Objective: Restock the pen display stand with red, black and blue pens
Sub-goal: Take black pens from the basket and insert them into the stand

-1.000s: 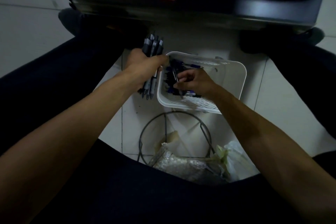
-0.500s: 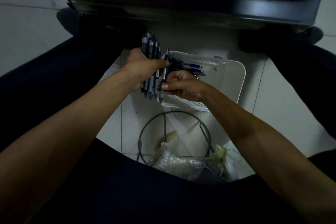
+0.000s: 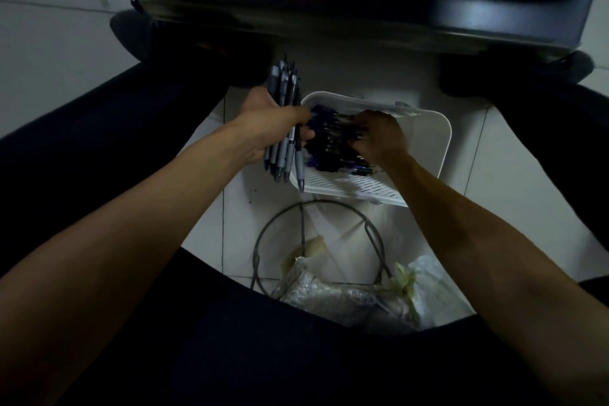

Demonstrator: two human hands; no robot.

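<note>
This looks like the gathering step: pens are being picked from the white perforated plastic basket (image 3: 441,142) on the tiled floor. The next move calls for lifting one clear of the loose pile of dark and blue pens (image 3: 329,148) and adding it to those already held. The left hand (image 3: 270,122) grips a bundle of grey-gripped pens (image 3: 284,158) at the basket's left rim; the right hand (image 3: 379,138) rests bent fingers on the pile, whether pinching one I cannot tell.

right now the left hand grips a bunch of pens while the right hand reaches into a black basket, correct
No: the head view shows the basket is white, not black. The left hand does grip the bunch of pens, and the right hand reaches into it.
</note>
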